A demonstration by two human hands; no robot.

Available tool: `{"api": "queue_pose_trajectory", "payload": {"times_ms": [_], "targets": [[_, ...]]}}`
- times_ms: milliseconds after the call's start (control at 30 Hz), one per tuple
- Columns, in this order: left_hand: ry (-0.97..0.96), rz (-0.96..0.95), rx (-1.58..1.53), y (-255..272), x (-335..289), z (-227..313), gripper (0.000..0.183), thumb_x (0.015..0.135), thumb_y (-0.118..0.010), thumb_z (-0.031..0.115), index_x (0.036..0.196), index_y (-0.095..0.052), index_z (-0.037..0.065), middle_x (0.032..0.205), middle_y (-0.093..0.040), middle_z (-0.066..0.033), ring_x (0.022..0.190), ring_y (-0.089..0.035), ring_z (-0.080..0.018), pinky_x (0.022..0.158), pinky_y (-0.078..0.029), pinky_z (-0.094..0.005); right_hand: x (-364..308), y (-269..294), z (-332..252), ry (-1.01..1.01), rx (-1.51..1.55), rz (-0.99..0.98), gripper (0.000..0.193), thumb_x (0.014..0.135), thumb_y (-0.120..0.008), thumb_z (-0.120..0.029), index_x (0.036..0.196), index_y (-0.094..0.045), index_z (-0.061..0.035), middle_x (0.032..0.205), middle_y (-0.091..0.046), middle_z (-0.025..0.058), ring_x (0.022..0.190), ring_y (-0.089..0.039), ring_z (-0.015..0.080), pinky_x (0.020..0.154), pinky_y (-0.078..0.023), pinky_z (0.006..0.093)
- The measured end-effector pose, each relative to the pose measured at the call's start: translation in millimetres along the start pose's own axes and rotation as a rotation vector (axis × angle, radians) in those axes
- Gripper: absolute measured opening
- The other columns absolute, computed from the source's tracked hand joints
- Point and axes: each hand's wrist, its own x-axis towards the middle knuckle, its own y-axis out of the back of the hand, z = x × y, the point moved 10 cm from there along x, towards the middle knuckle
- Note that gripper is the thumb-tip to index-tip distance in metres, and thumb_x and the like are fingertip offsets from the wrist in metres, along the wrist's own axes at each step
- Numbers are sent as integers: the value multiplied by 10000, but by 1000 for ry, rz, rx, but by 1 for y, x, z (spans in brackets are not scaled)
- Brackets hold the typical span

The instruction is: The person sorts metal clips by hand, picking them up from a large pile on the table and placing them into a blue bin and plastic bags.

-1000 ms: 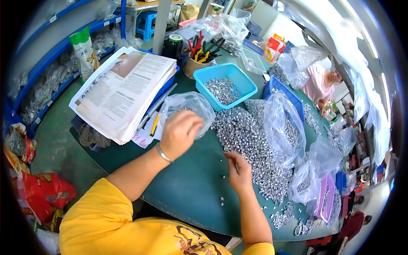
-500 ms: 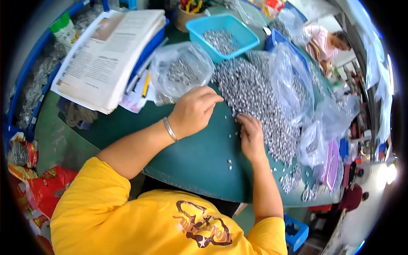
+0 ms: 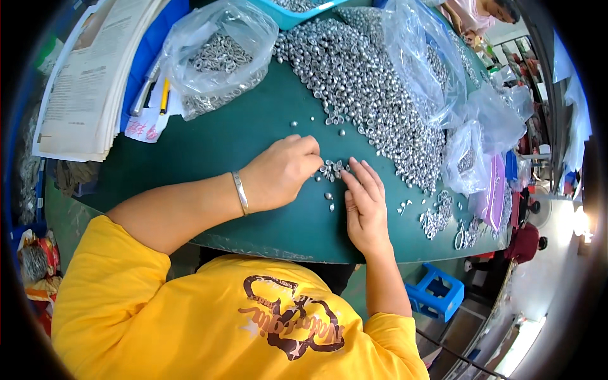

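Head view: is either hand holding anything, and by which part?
Cannot tell for the left hand: it is curled, hiding any hold. The right hand, open by the small metal pieces, holds nothing visible.

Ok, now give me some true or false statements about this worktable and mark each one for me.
1. Small silvery pieces lie between the left hand and the right hand. True.
2. The left hand is inside the plastic bag. False: it is apart from the bag, nearer the person.
3. A bracelet circles the left wrist. True.
4. The stool is red. False: it is blue.
5. The big pile lies on the table. True.
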Motion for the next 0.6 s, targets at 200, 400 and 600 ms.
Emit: {"api": "queue_pose_trajectory", "payload": {"times_ms": [200, 400, 600], "targets": [[25, -31, -52, 1, 4, 1, 151, 669, -675, 15, 791, -585, 15, 842, -512, -99, 807, -530, -280, 721, -447, -362, -18, 2, -17, 31, 65, 55, 203, 754, -620, -19, 955, -632, -41, 1095, -580, 114, 993, -547, 296, 888, -400, 432], [29, -64, -70, 0, 4, -2, 157, 665, -684, 31, 786, -583, 32, 853, -512, -91, 823, -529, -273, 719, -446, -354, 19, -4, -13, 25, -23, 66, 140, 710, -657, -28, 843, -644, -71, 838, -576, 39, 800, -533, 240, 713, -398, 348], [48, -84, -71, 2, 3, -5, 147, 669, -680, 30, 778, -581, 38, 857, -517, -88, 822, -532, -270, 725, -445, -352, 20, -5, -20, 66, -25, 120, 133, 703, -663, -42, 821, -613, -79, 863, -579, 36, 834, -532, 243, 727, -389, 359]]}}
